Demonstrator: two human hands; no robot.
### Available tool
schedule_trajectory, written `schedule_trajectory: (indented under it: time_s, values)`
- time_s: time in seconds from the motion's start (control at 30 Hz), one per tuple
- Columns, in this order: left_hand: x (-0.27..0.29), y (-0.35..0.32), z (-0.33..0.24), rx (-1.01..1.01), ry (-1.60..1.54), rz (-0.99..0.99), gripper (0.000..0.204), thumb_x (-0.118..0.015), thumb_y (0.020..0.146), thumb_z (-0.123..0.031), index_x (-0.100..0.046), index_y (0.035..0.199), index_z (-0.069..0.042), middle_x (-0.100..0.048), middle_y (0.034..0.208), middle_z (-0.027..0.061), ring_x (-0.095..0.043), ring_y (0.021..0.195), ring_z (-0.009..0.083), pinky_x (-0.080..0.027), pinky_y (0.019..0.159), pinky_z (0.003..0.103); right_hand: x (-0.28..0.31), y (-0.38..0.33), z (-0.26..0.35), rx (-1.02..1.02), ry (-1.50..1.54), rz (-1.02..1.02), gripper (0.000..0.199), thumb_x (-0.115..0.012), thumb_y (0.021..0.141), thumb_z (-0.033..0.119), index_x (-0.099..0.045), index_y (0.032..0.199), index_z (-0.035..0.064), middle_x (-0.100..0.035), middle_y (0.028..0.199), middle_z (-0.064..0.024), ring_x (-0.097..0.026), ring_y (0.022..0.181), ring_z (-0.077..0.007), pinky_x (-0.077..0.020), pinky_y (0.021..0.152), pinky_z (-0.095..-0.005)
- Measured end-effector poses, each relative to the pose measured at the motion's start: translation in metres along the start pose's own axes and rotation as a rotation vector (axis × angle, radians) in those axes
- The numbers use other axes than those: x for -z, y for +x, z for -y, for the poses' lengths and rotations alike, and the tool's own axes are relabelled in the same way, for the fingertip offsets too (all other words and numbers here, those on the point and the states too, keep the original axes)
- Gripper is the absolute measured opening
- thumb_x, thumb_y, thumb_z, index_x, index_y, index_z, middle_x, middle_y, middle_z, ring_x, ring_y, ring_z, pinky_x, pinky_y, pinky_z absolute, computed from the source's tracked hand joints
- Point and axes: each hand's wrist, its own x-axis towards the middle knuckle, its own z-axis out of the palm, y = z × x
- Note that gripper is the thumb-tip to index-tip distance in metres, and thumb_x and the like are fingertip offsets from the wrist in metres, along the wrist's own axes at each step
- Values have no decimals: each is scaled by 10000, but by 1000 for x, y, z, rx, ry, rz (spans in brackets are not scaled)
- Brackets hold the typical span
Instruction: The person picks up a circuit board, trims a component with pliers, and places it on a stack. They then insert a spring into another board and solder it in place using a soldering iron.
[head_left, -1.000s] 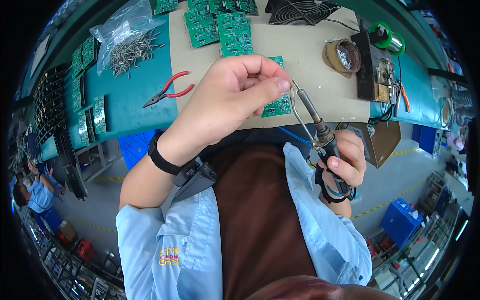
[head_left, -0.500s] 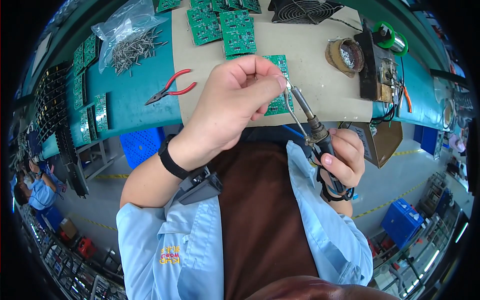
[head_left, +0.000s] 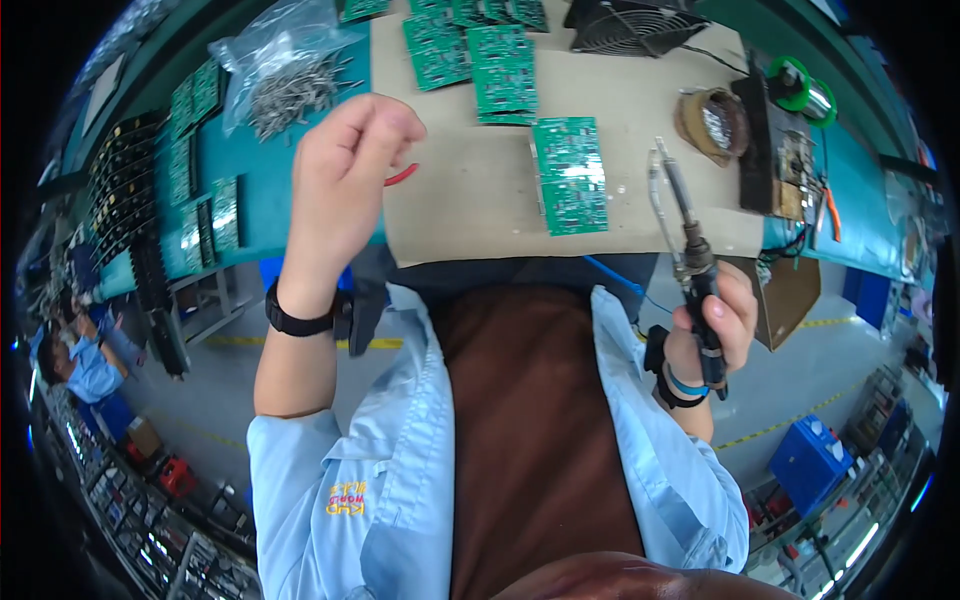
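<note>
My right hand is wrapped round the black handle of a soldering iron; its metal tip and a thin bent side tube point up over the brown sheet. My left hand has its fingers curled closed above the left edge of that sheet. What it holds, if anything, is hidden. One red handle of the pliers peeks out beside it; the hand covers the rest of them. Between my hands a single green circuit board lies flat on the brown sheet, touched by neither.
Farther off are stacked circuit boards and a black fan. A pile of metal pins lies by a plastic bag at left. At right stand a round solder pot, a solder spool and an open carton.
My left hand has left the circuit board, moving left until it covers most of the pliers. The soldering iron has moved right in my right hand, away from the board. The view has shifted slightly.
</note>
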Motion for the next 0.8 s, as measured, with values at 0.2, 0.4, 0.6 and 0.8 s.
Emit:
schedule_trajectory:
  time_s: [0.2, 0.4, 0.6, 0.8]
  values:
    - [33, -17, 31, -439, 1020, 35, 388, -748, 868, -119, -641, 1237, -66, -621, 940, 89, -644, 873, 252, -544, 742, 351, -1, -6, -5, -32, -71, 20, 382, -771, 924, 193, -588, 1237, 73, -654, 1101, -209, -671, 906, -322, -552, 769, -388]
    - [32, -21, 29, -307, 1057, 36, 382, -715, 876, -78, -624, 1246, -67, -616, 1030, 112, -634, 908, 300, -547, 769, 408, -6, -5, -8, -39, -111, 45, 377, -745, 957, 217, -580, 1249, 45, -654, 1120, -224, -679, 909, -294, -561, 770, -353]
    - [37, -20, 27, -291, 980, 87, 253, -640, 931, -56, -604, 1180, -39, -627, 975, 134, -648, 852, 332, -542, 734, 415, -10, -12, -10, -126, -37, -38, 385, -826, 878, 216, -640, 1172, 50, -701, 1069, -209, -695, 906, -320, -560, 790, -384]
    - [53, -28, 13, 23, 229, -37, 110, -564, 1017, -98, -564, 1099, -25, -727, 998, 153, -719, 831, 278, -554, 704, 352, -9, -14, -12, -147, -30, -60, 393, -820, 887, 241, -638, 1173, 40, -708, 1042, -209, -698, 890, -303, -557, 770, -358]
